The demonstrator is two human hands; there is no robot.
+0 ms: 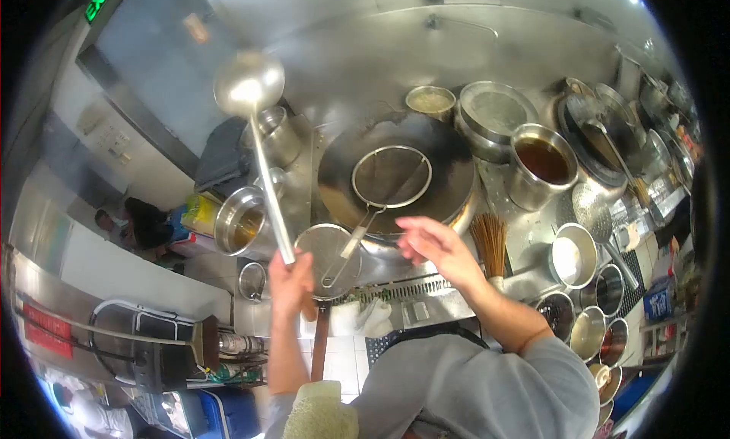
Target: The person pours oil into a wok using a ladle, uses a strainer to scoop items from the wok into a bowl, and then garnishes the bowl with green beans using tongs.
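Observation:
My left hand [291,285] is closed round the end of a long-handled metal ladle [268,182]. The ladle stands raised, its round bowl high at the left. My right hand [435,247] is open over the near edge of a dark wok [454,182], with its fingers partly stretched and nothing visible in them. A round wire-mesh strainer [389,182] lies across the wok, its handle pointing back toward me. Between my hands, a second mesh strainer [323,250] rests at the stove's front. A bamboo wok brush [489,241] stands just right of my right hand.
A metal pot of brown liquid [541,159] and a large steel pot [498,112] stand right of the wok. At left is a pot with yellowish liquid [245,225]. Several seasoning bowls line the lower right, near a perforated skimmer [592,211]. People are visible at far left.

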